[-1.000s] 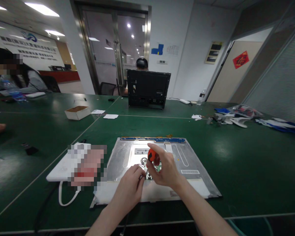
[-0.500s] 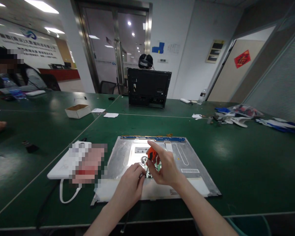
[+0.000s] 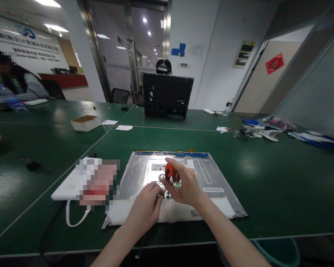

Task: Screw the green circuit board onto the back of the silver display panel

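The right hand (image 3: 185, 185) grips an orange-handled tool (image 3: 168, 169) at the green board (image 3: 179, 184) on the metal panel (image 3: 224, 185), flat on the tabletop (image 3: 281, 193); the left hand (image 3: 147, 202) curls alongside, its hold indiscernible; apparent fastener work next calls for steady, aligned pressure.

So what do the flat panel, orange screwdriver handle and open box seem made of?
Flat panel: likely metal, satin; silvery with bright glare. Screwdriver handle: plastic or rubber, finish unclear; solid orange and black. Open box: seemingly matte cardboard; thin walls, white outside, brown inside.
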A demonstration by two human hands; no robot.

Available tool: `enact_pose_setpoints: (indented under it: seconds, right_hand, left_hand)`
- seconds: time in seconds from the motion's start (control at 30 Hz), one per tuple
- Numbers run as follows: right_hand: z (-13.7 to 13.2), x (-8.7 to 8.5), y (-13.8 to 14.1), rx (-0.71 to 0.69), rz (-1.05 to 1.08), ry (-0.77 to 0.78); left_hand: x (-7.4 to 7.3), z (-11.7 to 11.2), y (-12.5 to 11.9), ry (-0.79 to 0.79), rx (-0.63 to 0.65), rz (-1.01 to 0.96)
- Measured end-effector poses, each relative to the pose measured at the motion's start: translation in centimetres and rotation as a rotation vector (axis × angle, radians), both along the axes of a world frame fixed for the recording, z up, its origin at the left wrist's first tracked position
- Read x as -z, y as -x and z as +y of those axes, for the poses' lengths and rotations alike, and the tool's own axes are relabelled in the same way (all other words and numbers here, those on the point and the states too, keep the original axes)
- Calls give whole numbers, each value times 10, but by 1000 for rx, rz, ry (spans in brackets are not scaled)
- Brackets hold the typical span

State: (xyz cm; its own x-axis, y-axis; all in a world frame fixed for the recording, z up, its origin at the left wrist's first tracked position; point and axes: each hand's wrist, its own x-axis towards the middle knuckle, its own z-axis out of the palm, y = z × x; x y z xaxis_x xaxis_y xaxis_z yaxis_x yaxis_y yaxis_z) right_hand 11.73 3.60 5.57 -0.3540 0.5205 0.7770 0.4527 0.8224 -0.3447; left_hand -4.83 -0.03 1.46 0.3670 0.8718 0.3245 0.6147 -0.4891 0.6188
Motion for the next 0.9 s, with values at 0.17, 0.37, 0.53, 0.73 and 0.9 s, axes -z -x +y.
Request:
enact_pose_setpoints:
  seconds: [0.17, 0.37, 0.53, 0.73, 0.9]
  right_hand:
    - [-2, -4, -1, -43, -1, -4]
    - [0, -1, 0, -3, 5, -38]
    - [0, -2, -1, 9, 0, -49]
    - [2, -2, -4, -22, -1, -6]
    - [1, -2, -4, -38, 8, 30]
  left_hand:
    - [0, 0, 0, 9, 1, 6]
    - [2, 1, -1, -13, -6, 18]
    - [4, 2, -1, -17, -6, 9]
    - [5, 4, -1, -24, 13, 28]
    - [3, 3, -1, -39, 6, 61]
